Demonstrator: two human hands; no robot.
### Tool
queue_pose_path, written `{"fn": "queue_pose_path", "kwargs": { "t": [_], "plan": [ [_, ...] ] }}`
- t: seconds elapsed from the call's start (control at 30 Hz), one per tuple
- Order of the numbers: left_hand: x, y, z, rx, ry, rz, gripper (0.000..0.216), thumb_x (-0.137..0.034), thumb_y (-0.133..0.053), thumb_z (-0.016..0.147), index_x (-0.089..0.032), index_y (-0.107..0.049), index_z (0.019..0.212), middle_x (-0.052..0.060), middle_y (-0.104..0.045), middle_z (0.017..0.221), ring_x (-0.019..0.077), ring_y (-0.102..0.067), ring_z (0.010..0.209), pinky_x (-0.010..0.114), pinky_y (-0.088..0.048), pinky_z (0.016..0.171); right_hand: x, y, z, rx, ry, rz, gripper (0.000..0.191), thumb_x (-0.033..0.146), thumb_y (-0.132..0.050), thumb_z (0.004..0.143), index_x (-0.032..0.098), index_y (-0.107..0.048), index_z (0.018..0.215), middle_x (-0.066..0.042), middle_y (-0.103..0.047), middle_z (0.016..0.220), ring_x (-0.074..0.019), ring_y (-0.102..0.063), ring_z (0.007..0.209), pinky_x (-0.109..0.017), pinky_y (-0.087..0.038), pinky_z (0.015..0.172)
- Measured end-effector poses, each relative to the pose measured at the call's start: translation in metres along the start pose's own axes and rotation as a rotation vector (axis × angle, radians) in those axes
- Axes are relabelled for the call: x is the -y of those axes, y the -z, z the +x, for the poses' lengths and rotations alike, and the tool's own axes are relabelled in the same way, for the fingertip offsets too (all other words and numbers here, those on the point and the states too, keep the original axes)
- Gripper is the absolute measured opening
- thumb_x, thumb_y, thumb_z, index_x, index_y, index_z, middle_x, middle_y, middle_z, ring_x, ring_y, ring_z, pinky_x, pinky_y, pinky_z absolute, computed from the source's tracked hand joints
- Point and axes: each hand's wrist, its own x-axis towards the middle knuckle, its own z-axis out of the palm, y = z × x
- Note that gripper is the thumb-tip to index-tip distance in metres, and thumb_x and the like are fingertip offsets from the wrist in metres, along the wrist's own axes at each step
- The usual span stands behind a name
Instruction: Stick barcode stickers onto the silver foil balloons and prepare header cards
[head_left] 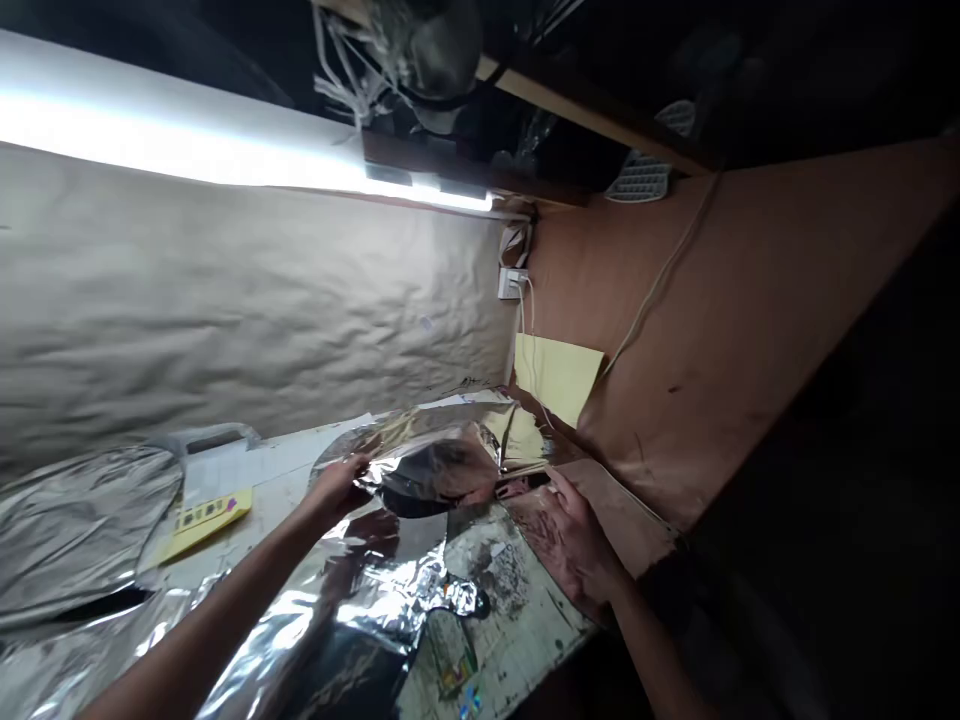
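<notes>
A mirror-like silver foil sheet (439,468) lies bent across the table, reflecting dark shapes and yellow. My left hand (339,488) is closed on its left edge, fingertips partly hidden. At its right end, my right hand (579,530) has thumb and forefinger at the edge, apparently pinching it; the other fingers are bent and partly hidden. More shiny foil (360,610) spreads below and in front of the left forearm, with a narrow tab reaching right. Beneath the right hand is a reddish-brown surface, perhaps another reflective sheet.
A worn white table (517,625) carries paint stains. At left are a yellow printed card (206,522), a clear plastic handle shape (217,437) and a rounded silver piece (82,530). Yellow paper (559,375) leans on the brown panel (675,330), near cords and a socket (511,283).
</notes>
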Motion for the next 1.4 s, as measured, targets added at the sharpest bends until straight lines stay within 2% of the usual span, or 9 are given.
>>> {"fn": "queue_pose_path", "kwargs": {
  "t": [0.13,0.27,0.5,0.67,0.77,0.9,1.0,1.2,1.4],
  "plan": [
    [0.013,0.063,-0.034,-0.151,0.011,-0.106,0.022,-0.034,-0.065,0.068,-0.019,-0.049,0.071,-0.004,-0.054,0.053,0.0135,-0.059,0.049,0.023,-0.05,0.052,0.022,-0.053,0.057,0.173,0.127,-0.279,0.064,0.054,-0.041,0.093,0.015,-0.044,0.144,-0.015,-0.042,0.15,-0.0281,-0.036,0.14,-0.046,-0.031,0.115],
    [0.039,0.1,-0.09,-0.235,0.028,-0.051,0.034,-0.046,-0.07,0.068,-0.018,-0.052,0.073,0.003,-0.064,0.063,0.0225,-0.068,0.062,0.029,-0.053,0.056,0.039,-0.106,0.094,0.305,0.246,-0.381,0.067,0.052,-0.047,0.092,0.013,-0.042,0.146,-0.017,-0.028,0.156,-0.0328,-0.022,0.146,-0.052,-0.02,0.117],
    [0.105,0.101,-0.198,-0.141,0.194,0.194,0.051,-0.074,-0.053,0.073,-0.023,-0.048,0.071,0.002,-0.065,0.061,0.0202,-0.059,0.049,0.028,-0.042,0.045,0.057,-0.166,0.092,0.574,0.469,-0.47,0.056,0.055,-0.048,0.092,0.028,-0.049,0.142,-0.007,-0.033,0.156,-0.0304,-0.022,0.146,-0.054,-0.015,0.117],
    [0.103,0.109,-0.238,-0.114,0.153,0.548,0.057,-0.073,-0.037,0.083,-0.023,-0.05,0.059,0.004,-0.063,0.062,0.0228,-0.061,0.06,0.031,-0.043,0.055,0.057,-0.19,0.07,0.72,0.592,-0.472,0.058,0.059,-0.043,0.094,0.033,-0.042,0.145,-0.005,-0.034,0.155,-0.0285,-0.023,0.146,-0.055,-0.015,0.117],
    [0.089,0.128,-0.247,-0.206,0.073,0.774,0.055,-0.064,-0.036,0.089,-0.023,-0.054,0.058,0.005,-0.061,0.059,0.0232,-0.061,0.062,0.032,-0.042,0.062,0.057,-0.196,0.064,0.741,0.615,-0.462,0.057,0.059,-0.047,0.092,0.036,-0.043,0.144,-0.003,-0.036,0.155,-0.0294,-0.025,0.145,-0.058,-0.014,0.116],
    [0.082,0.152,-0.243,-0.498,-0.018,0.845,0.046,-0.057,-0.037,0.092,-0.021,-0.059,0.111,0.006,-0.068,0.087,0.0241,-0.064,0.081,0.032,-0.043,0.075,0.061,-0.196,0.062,0.768,0.648,-0.48,0.058,0.057,-0.049,0.091,0.036,-0.042,0.145,-0.003,-0.034,0.155,-0.0306,-0.025,0.145,-0.059,-0.014,0.116],
    [0.083,0.164,-0.232,-0.444,0.02,0.869,0.059,-0.057,-0.045,0.089,-0.017,-0.049,0.132,0.007,-0.068,0.089,0.0251,-0.064,0.083,0.033,-0.042,0.076,0.062,-0.197,0.062,0.767,0.662,-0.512,0.06,0.059,-0.048,0.091,0.033,-0.042,0.145,-0.004,-0.034,0.155,-0.0313,-0.025,0.145,-0.059,-0.016,0.116],
    [0.075,0.179,-0.215,-0.331,0.081,0.98,0.041,-0.053,-0.064,0.076,-0.02,-0.068,0.099,0.005,-0.071,0.091,0.026,-0.066,0.083,0.028,-0.038,0.063,0.073,-0.201,0.03,0.586,0.725,-0.365,0.061,0.045,-0.055,0.087,0.022,-0.047,0.143,-0.01,-0.039,0.152,-0.0353,-0.033,0.141,-0.059,-0.024,0.114],
    [0.063,0.173,-0.188,-0.34,0.008,1.084,0.039,-0.049,-0.064,0.076,-0.024,-0.068,0.106,0.006,-0.072,0.099,0.0276,-0.066,0.09,0.029,-0.039,0.066,0.12,-0.198,-0.042,1.007,0.764,-0.217,0.058,0.048,-0.052,0.092,0.035,-0.039,0.147,-0.001,-0.037,0.154,-0.0328,-0.031,0.142,-0.058,-0.028,0.114]
  ]
}}
